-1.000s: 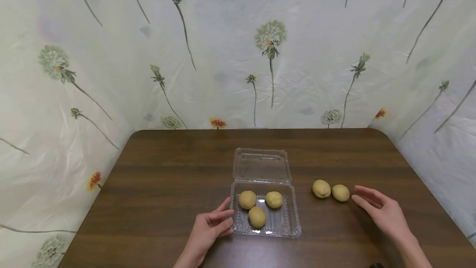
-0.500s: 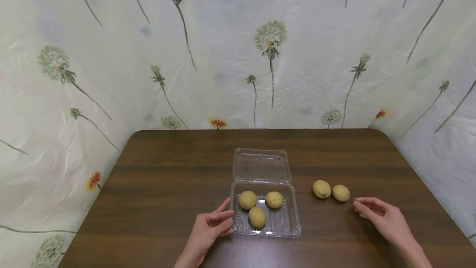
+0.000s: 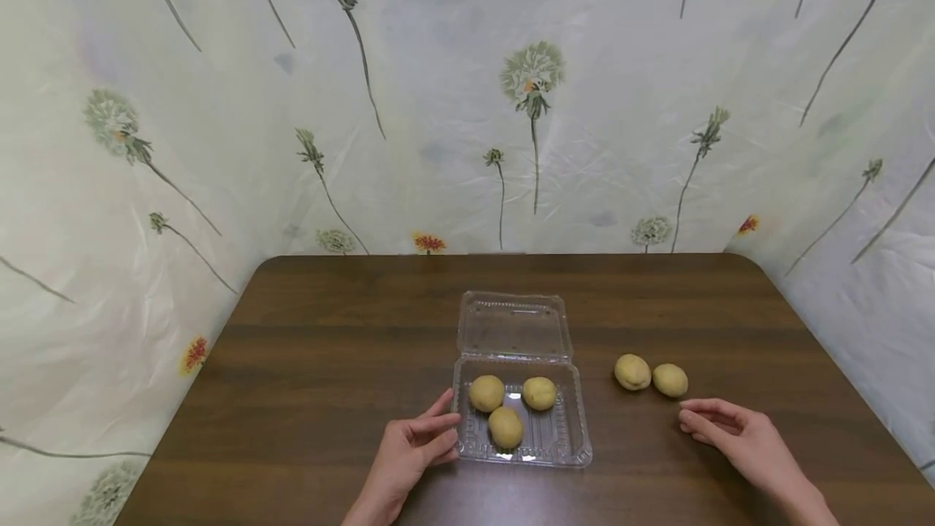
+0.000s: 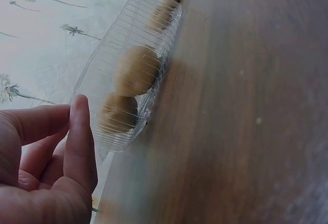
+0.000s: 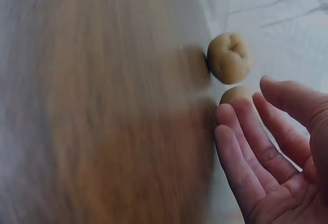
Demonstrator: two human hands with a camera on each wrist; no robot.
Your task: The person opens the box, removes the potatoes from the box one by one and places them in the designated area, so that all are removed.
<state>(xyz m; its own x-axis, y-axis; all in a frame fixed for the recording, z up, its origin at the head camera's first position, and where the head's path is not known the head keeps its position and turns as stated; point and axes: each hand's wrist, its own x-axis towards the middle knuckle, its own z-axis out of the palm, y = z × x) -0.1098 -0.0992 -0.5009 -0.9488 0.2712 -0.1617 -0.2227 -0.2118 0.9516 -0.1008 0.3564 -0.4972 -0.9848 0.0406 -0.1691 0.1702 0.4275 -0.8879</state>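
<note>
1. Pale, flower-printed sheeting hangs behind and on both sides of a dark wooden table.
2. Near the table's middle sits a clear plastic container, its lid folded back away from the person; three potatoes lie in the base.
3. Two more lie on the wood to its right: the left potato and the right potato, side by side (so close that I cannot say whether they touch).
4. What matters most in space: the right potato lies just beyond the fingertips of the right hand and slightly to their left, its long axis running roughly left to right. That hand is far nearer; the container stands between the pair and the left hand.
5. The right hand holds nothing, its thumb apart from gently bent fingers. The left hand's fingertips are close together at the container's left edge; whether they pinch it, I cannot tell.
6. Compared with a second ago, the right fingertips, then beside the right potato's right end, are nearer the person and further left. The left hand, container and all the potatoes keep their places.
</note>
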